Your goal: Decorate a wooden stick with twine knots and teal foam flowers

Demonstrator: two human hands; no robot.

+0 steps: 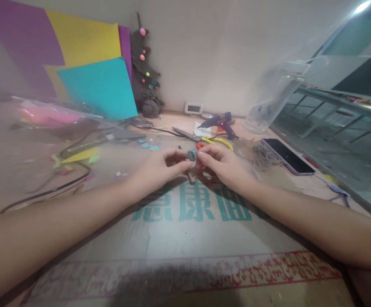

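Observation:
A small grey-teal bundle (191,155) sits between my two hands near the middle of the view; it is too blurred to make out fully. My left hand (169,164) pinches its left side with thumb and fingertips. From the right, the thumb and forefinger of my right hand (215,160) close at its edge. Below the bundle a short brown stick (191,177) points down toward the printed sheet. Just beyond my right hand lie scissors (209,140) with yellow and orange handles.
Behind the scissors are a dark glue gun (223,123) and a small white display (194,108). A phone (287,157) and grey twine (263,155) lie to the right. Blue cutouts (154,148) and a black cable (60,187) are on the left. A clear jug (268,104) stands back right.

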